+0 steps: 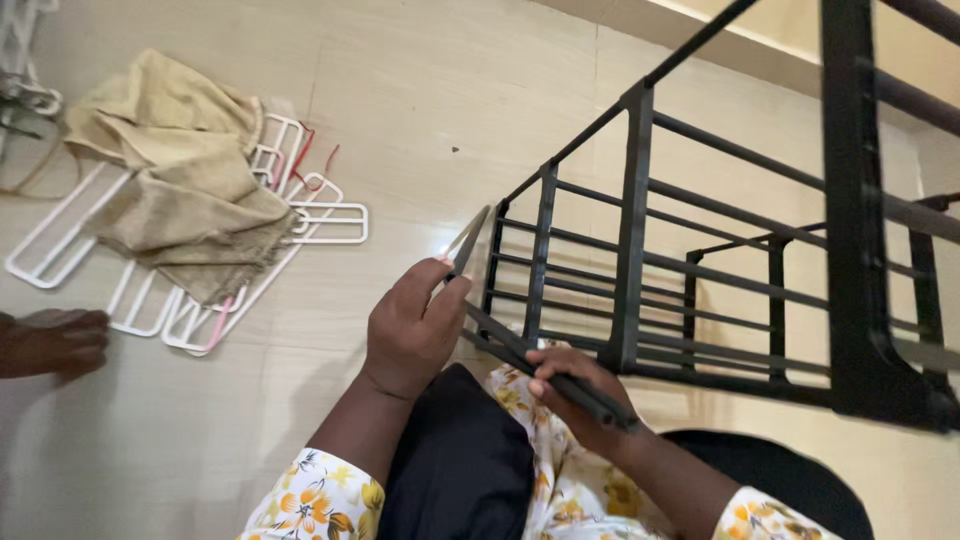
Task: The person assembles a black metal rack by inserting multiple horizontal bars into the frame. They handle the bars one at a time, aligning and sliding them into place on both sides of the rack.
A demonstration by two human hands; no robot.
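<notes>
A black metal rack frame (640, 250) with several horizontal bars lies tilted across the right half of the view, its lower rail over my lap. My left hand (412, 325) is closed around a thin dark flat bar (467, 243) that points up beside the frame's near corner. My right hand (575, 390) grips a dark rail (590, 395) along the frame's bottom edge, fingers wrapped under it. Both sleeves are white with yellow flowers.
White plastic hangers (310, 215) lie on the cream tiled floor at upper left, partly covered by a beige cloth (175, 170). A bare foot (50, 340) shows at the left edge. More white hangers (25, 70) sit at the top left corner.
</notes>
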